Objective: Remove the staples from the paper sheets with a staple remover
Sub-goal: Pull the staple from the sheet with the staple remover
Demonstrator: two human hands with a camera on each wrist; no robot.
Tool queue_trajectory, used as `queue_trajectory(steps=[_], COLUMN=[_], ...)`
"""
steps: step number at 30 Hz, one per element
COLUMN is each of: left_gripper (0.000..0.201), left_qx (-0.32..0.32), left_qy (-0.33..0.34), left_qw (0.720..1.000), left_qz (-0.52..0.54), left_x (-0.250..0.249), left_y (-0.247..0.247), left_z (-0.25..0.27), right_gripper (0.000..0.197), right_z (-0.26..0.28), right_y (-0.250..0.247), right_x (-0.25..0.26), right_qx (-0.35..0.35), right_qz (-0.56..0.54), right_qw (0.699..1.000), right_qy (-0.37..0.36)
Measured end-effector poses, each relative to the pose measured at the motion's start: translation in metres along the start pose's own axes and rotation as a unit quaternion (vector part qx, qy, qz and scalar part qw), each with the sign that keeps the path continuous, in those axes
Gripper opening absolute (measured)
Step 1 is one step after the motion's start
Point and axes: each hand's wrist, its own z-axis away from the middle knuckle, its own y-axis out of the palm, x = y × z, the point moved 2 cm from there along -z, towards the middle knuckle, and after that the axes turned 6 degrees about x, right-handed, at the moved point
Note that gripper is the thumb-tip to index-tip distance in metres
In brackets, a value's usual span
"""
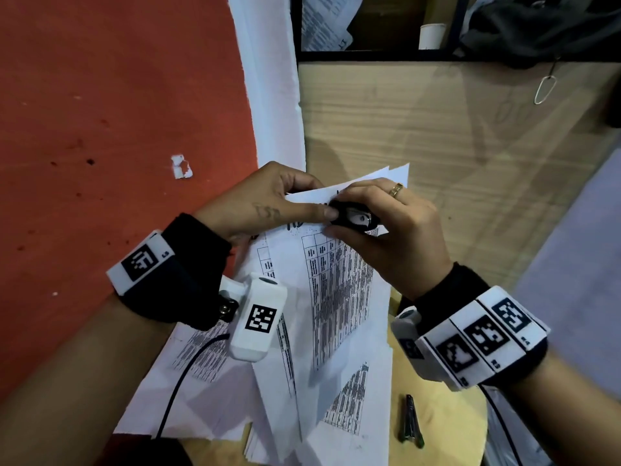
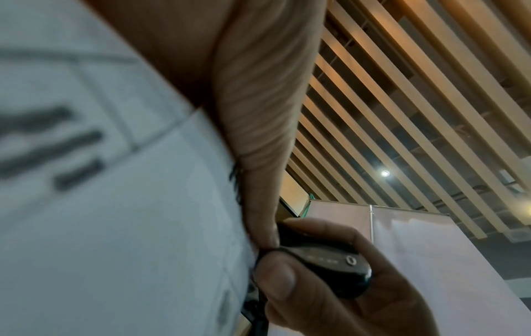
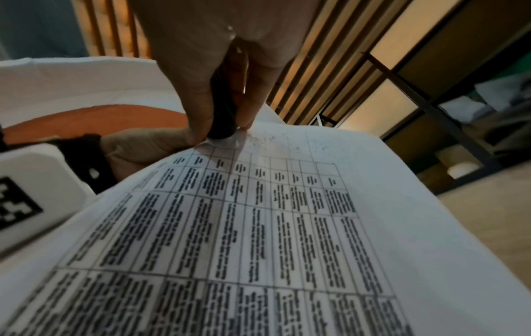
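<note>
I hold a stapled set of printed paper sheets (image 1: 339, 280) lifted above the table. My left hand (image 1: 268, 203) pinches the top left corner of the sheets (image 2: 115, 204), thumb on top. My right hand (image 1: 379, 227) grips a small black staple remover (image 1: 354, 218) between thumb and fingers and presses its front end onto the corner of the sheets (image 3: 273, 227), right against my left thumb. The staple remover (image 2: 324, 268) is squeezed in the right hand's fingers; in the right wrist view the staple remover (image 3: 222, 109) points down at the paper corner. The staple itself is hidden.
More printed sheets (image 1: 208, 391) lie heaped on the round wooden table (image 1: 443, 442) below. A dark green pen (image 1: 411, 422) lies on the table at the right. A torn paper scrap (image 1: 181, 167) lies on the red floor. A wooden cabinet (image 1: 453, 136) stands behind.
</note>
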Motion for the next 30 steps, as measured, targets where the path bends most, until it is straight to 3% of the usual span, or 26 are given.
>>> queue_trajectory(steps=[7, 11, 17, 22, 24, 26, 28, 30], left_gripper=[0.028, 0.019, 0.027, 0.032, 0.031, 0.032, 0.016, 0.004], left_qx=[-0.012, -0.021, -0.024, -0.040, -0.040, -0.044, -0.049, -0.057], left_qy=[-0.005, -0.018, -0.020, -0.038, -0.047, -0.057, -0.068, -0.072], left_qw=[0.998, 0.997, 0.997, 0.995, 0.995, 0.994, 0.993, 0.992], left_qz=[0.061, 0.076, 0.066, 0.079, 0.077, 0.077, 0.082, 0.090], left_x=[0.0003, 0.0036, 0.0019, 0.0027, 0.0043, 0.0066, 0.0075, 0.0078], left_y=[0.0010, 0.0014, 0.0028, 0.0022, 0.0012, 0.0004, 0.0017, 0.0055], left_z=[0.0033, 0.0045, 0.0065, 0.0057, 0.0062, 0.0061, 0.0052, 0.0040], right_gripper=[0.034, 0.034, 0.032, 0.039, 0.032, 0.028, 0.017, 0.007], right_z=[0.0028, 0.0039, 0.0027, 0.0019, 0.0020, 0.0011, 0.0009, 0.0002], right_y=[-0.0033, -0.0017, 0.0017, -0.0044, -0.0070, -0.0071, -0.0033, 0.0022], right_x=[0.0021, 0.0034, 0.0030, 0.0065, 0.0044, 0.0018, 0.0003, 0.0021], right_qx=[-0.024, -0.031, -0.021, -0.006, -0.030, -0.064, -0.075, -0.050], right_qz=[-0.093, -0.091, -0.039, -0.130, -0.191, -0.301, -0.379, -0.395], right_qw=[0.994, 0.994, 0.999, 0.988, 0.970, 0.921, 0.868, 0.845], right_qy=[0.058, 0.056, 0.029, 0.088, 0.150, 0.238, 0.314, 0.357])
